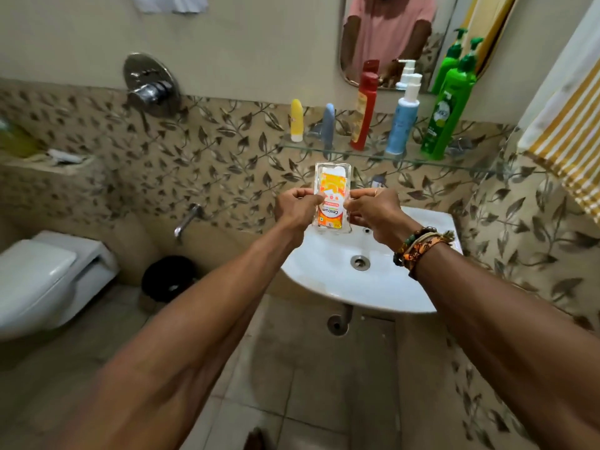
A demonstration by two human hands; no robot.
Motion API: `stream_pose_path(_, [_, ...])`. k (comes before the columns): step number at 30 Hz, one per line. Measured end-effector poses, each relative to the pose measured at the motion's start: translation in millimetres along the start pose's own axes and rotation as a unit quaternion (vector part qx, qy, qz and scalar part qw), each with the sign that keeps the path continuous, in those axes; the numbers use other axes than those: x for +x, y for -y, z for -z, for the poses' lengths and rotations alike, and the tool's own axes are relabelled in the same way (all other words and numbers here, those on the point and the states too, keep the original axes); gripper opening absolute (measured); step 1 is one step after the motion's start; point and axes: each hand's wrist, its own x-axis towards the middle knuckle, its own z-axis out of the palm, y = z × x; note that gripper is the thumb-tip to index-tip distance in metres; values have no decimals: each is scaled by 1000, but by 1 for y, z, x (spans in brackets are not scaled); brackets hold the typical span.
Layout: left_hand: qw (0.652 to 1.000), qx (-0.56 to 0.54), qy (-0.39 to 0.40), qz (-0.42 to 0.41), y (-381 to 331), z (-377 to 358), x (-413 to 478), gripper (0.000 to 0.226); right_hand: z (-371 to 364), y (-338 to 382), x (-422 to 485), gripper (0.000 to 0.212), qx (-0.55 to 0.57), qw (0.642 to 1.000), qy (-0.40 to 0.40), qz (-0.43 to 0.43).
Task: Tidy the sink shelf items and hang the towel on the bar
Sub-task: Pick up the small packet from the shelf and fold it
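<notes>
Left hand point(297, 207) and right hand point(373, 211) on clear "Centum" case point(333, 186)

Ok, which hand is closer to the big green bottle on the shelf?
Right. The right hand pinches the right edge of the soap case, below and left of the green bottle; the left hand holds the case's other edge, farther left.
</notes>
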Motion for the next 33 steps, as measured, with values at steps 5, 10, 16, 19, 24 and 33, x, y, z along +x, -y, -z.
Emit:
stream_pose_path(5, [999,-13,-35,11,4,41,-6,12,-34,4,-18,25,-20,998,55,-6])
stream_pose_path(10, [998,-34,-57,16,9,92,-7,12,-83,3,-26,27,-47,996,78,-1])
stream_pose_path(16, [995,-46,-90,22,8,192,2,12,-180,1,-46,25,-70,989,132,4])
stream_pose_path(19, [994,-51,-93,25,5,248,6,11,-233,2,-57,26,-71,986,151,2])
stream_pose_path(24, [993,-49,-101,30,-1,335,15,8,-315,0,-76,26,-80,980,185,8])
stream_pose_path(33, [989,-50,-133,35,-1,444,39,11,-433,-3,-82,29,-87,974,209,10])
